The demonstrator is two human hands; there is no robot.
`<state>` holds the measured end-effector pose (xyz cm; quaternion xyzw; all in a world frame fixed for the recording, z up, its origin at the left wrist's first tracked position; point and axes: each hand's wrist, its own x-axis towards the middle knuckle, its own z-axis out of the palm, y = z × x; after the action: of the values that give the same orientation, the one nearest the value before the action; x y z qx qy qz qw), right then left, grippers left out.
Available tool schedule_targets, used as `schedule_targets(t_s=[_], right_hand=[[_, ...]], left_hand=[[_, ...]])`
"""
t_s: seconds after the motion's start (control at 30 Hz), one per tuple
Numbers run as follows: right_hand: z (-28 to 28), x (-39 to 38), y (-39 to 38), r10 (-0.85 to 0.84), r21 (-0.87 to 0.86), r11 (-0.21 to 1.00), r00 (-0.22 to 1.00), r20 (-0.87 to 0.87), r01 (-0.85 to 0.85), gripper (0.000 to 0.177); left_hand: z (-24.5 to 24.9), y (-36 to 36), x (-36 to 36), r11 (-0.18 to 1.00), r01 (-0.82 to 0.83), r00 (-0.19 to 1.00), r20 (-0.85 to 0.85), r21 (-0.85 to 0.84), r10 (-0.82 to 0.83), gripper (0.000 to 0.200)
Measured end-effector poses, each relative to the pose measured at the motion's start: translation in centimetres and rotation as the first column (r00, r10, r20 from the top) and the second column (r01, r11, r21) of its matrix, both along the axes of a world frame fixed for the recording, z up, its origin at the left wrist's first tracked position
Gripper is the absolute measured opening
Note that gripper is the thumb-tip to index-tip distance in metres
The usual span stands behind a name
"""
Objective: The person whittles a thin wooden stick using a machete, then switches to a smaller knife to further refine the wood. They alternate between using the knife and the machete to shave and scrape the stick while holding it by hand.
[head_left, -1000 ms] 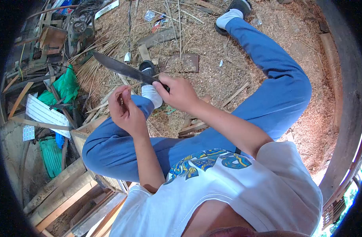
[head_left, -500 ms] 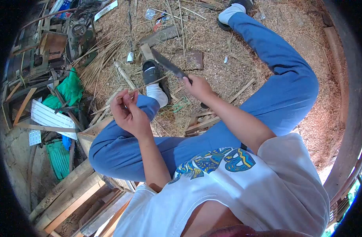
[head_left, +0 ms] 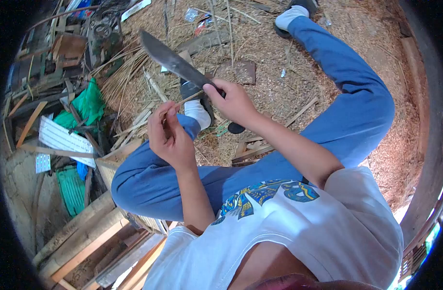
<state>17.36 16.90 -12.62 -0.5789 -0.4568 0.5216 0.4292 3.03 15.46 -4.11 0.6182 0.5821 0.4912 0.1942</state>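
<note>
My right hand [head_left: 234, 103] is closed round the handle of a machete [head_left: 175, 63], a broad dark blade with a curved tip that points up and left. The thumb lies along the base of the blade. Left of it, my left hand [head_left: 172, 137] pinches a thin strip of wood [head_left: 188, 98] between thumb and fingers. The strip slants up and right, its far end meeting the machete near the handle. Both hands are above my bent leg [head_left: 149, 179] and the shoe [head_left: 205, 108] under it.
Wood shavings [head_left: 299, 96] cover the ground. A bundle of thin strips [head_left: 129, 70] lies at upper left. Further left are scrap wood, a green plastic bag [head_left: 88, 104] and a white slatted panel [head_left: 67, 137]. Stacked boards [head_left: 91, 241] stand at lower left.
The machete has swung up and left, its broad side now showing more. My right hand has moved left, closer to my left hand, which has shifted slightly right with the strip.
</note>
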Motion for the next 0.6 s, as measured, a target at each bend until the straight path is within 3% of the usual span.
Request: schedule_targets(t_s=[0.13, 0.23, 0.33, 0.53, 0.6], right_hand=[[4.0, -0.3, -1.3, 0.053, 0.104, 0.994, 0.993, -0.102, -0.042, 0.03], [5.2, 0.7, -1.8, 0.11, 0.005, 0.994, 0.99, -0.082, -0.11, 0.03], [4.9, 0.6, -2.3, 0.093, 0.058, 0.994, 0.995, -0.047, -0.091, 0.03], [3.5, 0.5, -2.2, 0.084, 0.083, 0.993, 0.996, -0.006, -0.084, 0.03], [1.0, 0.6, -1.9, 0.087, 0.014, 0.996, 0.995, 0.044, -0.087, 0.03]], left_hand=[[0.2, -0.1, 0.3, 0.999, -0.031, 0.998, 0.063, -0.015, 0.031, 0.017], [0.0, -0.4, 0.8, 0.999, -0.022, 0.99, 0.141, 0.027, 0.018, 0.02], [-0.4, -0.7, 0.5, 0.999, 0.037, 0.999, 0.034, 0.027, -0.038, 0.02], [-0.3, -0.5, 0.7, 1.0, 0.004, 0.997, 0.071, 0.024, -0.006, 0.016], [-0.2, -0.2, 0.5, 1.0, 0.019, 0.998, 0.051, 0.02, -0.02, 0.015]])
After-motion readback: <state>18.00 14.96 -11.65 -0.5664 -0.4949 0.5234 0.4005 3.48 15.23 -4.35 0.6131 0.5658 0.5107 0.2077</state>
